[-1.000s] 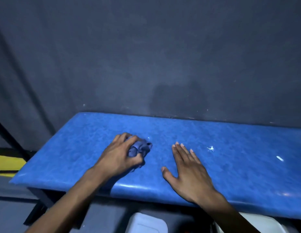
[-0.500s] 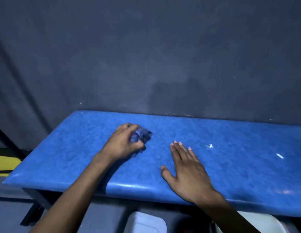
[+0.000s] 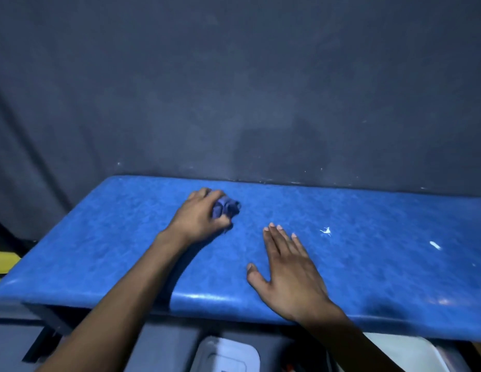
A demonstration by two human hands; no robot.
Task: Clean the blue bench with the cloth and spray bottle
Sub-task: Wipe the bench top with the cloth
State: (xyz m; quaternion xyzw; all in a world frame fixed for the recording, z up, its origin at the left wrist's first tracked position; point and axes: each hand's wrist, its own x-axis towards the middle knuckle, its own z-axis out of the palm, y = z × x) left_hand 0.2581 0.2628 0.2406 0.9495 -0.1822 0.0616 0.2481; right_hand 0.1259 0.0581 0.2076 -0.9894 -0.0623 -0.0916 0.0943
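Up top, left hand grips the cloth (bunched); right hand lies flat on the bench.

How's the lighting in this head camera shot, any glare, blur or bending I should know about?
Head view: dim, blue-tinted light. A glare streak runs along the bench's front edge, right of the left forearm. The left hand gripping the cloth looks slightly soft; the right hand lies flat and is sharper. The wide lens bows the bench's edges. White specks stand out brightly.
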